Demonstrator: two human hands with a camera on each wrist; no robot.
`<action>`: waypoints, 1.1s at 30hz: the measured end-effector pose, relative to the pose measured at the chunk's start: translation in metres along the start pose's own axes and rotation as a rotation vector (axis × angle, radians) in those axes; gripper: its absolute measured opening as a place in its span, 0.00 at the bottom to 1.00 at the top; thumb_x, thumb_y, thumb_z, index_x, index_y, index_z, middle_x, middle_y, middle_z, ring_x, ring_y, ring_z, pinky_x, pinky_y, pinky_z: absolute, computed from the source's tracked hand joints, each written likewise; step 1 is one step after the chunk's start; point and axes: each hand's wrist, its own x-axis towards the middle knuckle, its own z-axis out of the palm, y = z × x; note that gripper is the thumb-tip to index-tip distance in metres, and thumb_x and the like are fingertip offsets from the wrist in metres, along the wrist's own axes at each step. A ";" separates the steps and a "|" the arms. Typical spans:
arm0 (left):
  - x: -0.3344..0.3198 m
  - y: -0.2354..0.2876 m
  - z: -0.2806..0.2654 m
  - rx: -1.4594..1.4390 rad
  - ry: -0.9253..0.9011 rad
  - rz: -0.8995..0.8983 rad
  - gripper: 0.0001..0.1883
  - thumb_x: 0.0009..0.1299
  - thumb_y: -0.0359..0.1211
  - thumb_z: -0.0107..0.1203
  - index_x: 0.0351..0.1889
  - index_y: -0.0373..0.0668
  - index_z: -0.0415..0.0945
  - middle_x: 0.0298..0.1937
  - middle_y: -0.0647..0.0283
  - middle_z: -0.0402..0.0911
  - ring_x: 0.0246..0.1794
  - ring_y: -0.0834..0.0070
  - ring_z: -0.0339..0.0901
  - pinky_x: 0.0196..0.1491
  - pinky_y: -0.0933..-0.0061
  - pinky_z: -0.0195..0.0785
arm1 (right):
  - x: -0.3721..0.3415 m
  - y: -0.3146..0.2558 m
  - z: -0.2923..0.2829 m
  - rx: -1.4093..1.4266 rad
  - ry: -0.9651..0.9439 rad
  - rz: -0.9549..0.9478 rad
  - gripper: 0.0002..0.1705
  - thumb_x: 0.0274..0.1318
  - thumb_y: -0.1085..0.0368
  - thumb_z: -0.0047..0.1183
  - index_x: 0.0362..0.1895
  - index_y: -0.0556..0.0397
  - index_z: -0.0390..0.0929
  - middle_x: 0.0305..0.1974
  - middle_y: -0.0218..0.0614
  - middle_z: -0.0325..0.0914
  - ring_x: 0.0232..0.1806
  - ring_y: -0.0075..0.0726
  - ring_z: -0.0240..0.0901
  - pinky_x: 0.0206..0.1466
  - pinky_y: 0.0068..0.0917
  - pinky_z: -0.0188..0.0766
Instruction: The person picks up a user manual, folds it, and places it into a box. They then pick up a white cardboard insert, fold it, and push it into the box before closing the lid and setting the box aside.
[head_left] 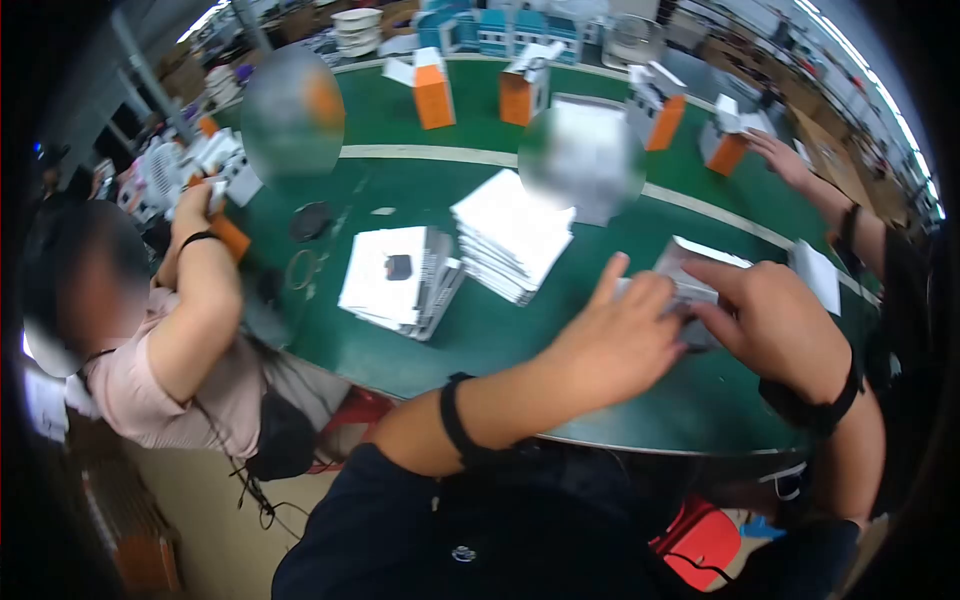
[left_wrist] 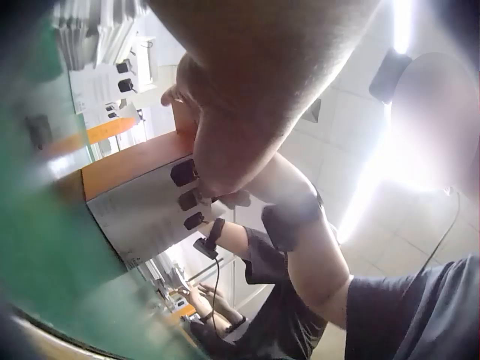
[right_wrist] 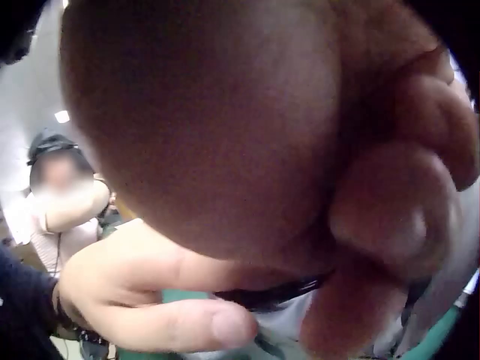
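A small carton (head_left: 688, 262) stands on the green table in front of me, its upper part pale in the head view. The left wrist view shows its orange side and a white face (left_wrist: 142, 217) printed with small black cameras. My left hand (head_left: 622, 335) grips the carton from the left, the index finger reaching past it. From the right, my right hand (head_left: 785, 318) holds its top edge between thumb and index finger. Curled fingers of the right hand (right_wrist: 405, 195) fill the right wrist view, close beside my left hand (right_wrist: 165, 292). The hands hide much of the carton.
Two stacks of white printed sheets or booklets (head_left: 385, 275) (head_left: 510, 235) lie left of the hands. Several orange-and-white cartons (head_left: 433, 95) stand along the far side. A person (head_left: 190, 330) works at left; another person's hand (head_left: 780, 155) touches a carton at right.
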 end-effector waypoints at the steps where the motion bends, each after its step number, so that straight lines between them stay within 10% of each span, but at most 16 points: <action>1: -0.002 0.001 -0.007 -0.010 0.059 0.017 0.18 0.72 0.39 0.62 0.52 0.36 0.81 0.57 0.50 0.74 0.67 0.51 0.68 0.74 0.39 0.55 | -0.017 0.015 0.016 0.153 0.267 -0.118 0.11 0.60 0.69 0.59 0.45 0.59 0.84 0.25 0.49 0.81 0.26 0.50 0.80 0.33 0.41 0.73; 4: -0.029 -0.008 -0.030 -0.130 0.195 -0.010 0.21 0.75 0.31 0.56 0.65 0.34 0.74 0.59 0.48 0.74 0.60 0.53 0.76 0.65 0.51 0.69 | -0.071 0.053 0.042 0.551 0.331 0.238 0.07 0.68 0.72 0.54 0.43 0.61 0.83 0.22 0.25 0.72 0.25 0.13 0.62 0.29 0.18 0.58; 7: -0.047 -0.013 -0.021 -0.812 0.197 -0.602 0.21 0.80 0.28 0.49 0.69 0.33 0.71 0.58 0.53 0.78 0.55 0.68 0.79 0.55 0.66 0.75 | -0.082 0.107 0.106 0.819 0.364 0.373 0.12 0.72 0.65 0.56 0.53 0.60 0.81 0.34 0.26 0.80 0.35 0.17 0.72 0.37 0.18 0.68; 11: 0.000 -0.043 0.009 -1.210 0.048 -0.774 0.23 0.80 0.31 0.53 0.70 0.32 0.69 0.59 0.58 0.79 0.54 0.75 0.78 0.52 0.72 0.75 | -0.034 0.107 0.140 1.133 0.510 0.097 0.20 0.75 0.61 0.54 0.64 0.59 0.76 0.51 0.33 0.82 0.54 0.23 0.76 0.60 0.25 0.72; 13: 0.020 -0.055 0.025 -0.790 -0.247 -0.569 0.26 0.77 0.33 0.59 0.69 0.31 0.70 0.62 0.58 0.78 0.56 0.76 0.78 0.56 0.73 0.74 | -0.019 0.110 0.142 1.271 0.241 0.060 0.20 0.75 0.63 0.53 0.64 0.60 0.75 0.56 0.34 0.81 0.59 0.25 0.75 0.67 0.28 0.69; 15: 0.024 -0.052 0.033 -0.935 -0.106 -0.559 0.24 0.72 0.31 0.64 0.65 0.35 0.76 0.62 0.57 0.79 0.62 0.70 0.77 0.64 0.68 0.70 | -0.014 0.108 0.147 1.420 0.211 0.106 0.19 0.73 0.67 0.54 0.63 0.60 0.75 0.55 0.36 0.82 0.59 0.28 0.76 0.68 0.30 0.70; 19: 0.025 -0.047 0.012 -0.778 -0.113 0.210 0.22 0.66 0.28 0.66 0.60 0.42 0.82 0.66 0.52 0.80 0.69 0.55 0.74 0.72 0.54 0.63 | -0.016 0.106 0.153 1.402 0.424 -0.099 0.19 0.67 0.73 0.56 0.61 0.57 0.77 0.58 0.41 0.81 0.63 0.35 0.77 0.71 0.36 0.69; 33: 0.012 -0.031 -0.010 -0.074 -0.151 0.308 0.25 0.73 0.37 0.62 0.69 0.53 0.78 0.75 0.46 0.69 0.72 0.44 0.69 0.70 0.51 0.65 | -0.038 0.115 0.151 0.741 0.432 -0.475 0.23 0.57 0.68 0.68 0.58 0.47 0.86 0.71 0.51 0.71 0.71 0.57 0.69 0.72 0.42 0.65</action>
